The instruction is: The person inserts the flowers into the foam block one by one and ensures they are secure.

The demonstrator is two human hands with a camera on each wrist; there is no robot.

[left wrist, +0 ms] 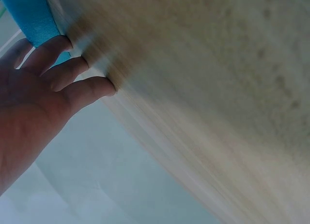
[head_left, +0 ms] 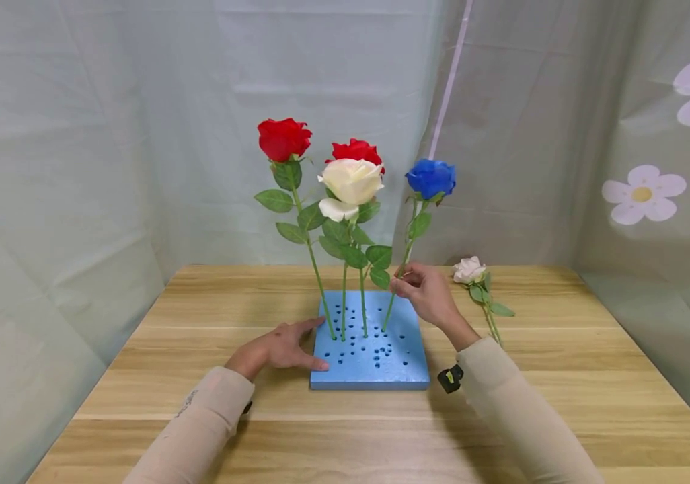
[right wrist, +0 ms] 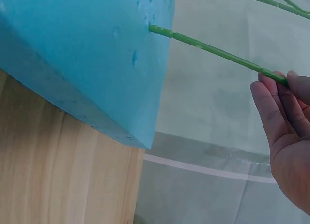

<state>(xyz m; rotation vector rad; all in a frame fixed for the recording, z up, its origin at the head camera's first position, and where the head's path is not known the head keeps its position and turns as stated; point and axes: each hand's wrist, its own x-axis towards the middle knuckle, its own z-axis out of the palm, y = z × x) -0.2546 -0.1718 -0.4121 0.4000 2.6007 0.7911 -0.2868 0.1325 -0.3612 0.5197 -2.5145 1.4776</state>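
Observation:
My right hand (head_left: 428, 294) pinches the green stem of a blue rose (head_left: 431, 179), whose lower end meets the blue foam board (head_left: 369, 374) at a hole. In the right wrist view, thumb and fingers close round that stem (right wrist: 218, 52). Spread along the board's left edge, my left hand (head_left: 287, 345) touches it with thumb and fingers extended; the left wrist view shows its fingertips on the tabletop beside the foam. Upright in the board stand a red rose (head_left: 284, 140) at left, a white rose (head_left: 352, 181) and another red rose (head_left: 357, 152) partly hidden behind it.
A pale pink rose (head_left: 469, 269) lies on the wooden table (head_left: 200, 396) right of the board. Several small holes dot the board's top. Pale curtains (head_left: 296, 60) hang behind and at both sides, close to the table's edges.

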